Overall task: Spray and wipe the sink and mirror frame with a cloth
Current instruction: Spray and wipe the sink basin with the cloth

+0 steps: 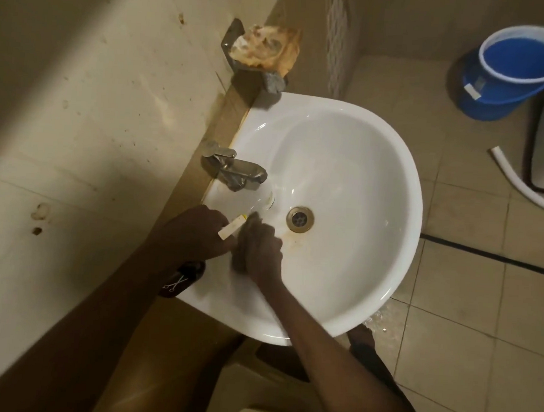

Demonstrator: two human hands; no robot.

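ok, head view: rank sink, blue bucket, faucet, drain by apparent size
1. sink
2. blue bucket, though it stands farther from the camera, so it may look smaller than it is
3. faucet
4. drain

The white sink (399,247) hangs off a tan ledge (228,116) along the wall, and there's plenty sitting on it. A metal tap (234,168) stands on the back rim, spout over the bowl. The drain (301,219) sits at the bottom of the bowl with a rusty stain just beside it. On the near corner of the rim lies a small dark item (180,278), possibly a pouch; it's half hidden. Up on the ledge, a metal soap holder (257,73) carries a crumpled yellowish lump (265,46). Down on the tiled floor (468,284) stands a blue bucket (511,77), with a white hose (520,181) lying near it.
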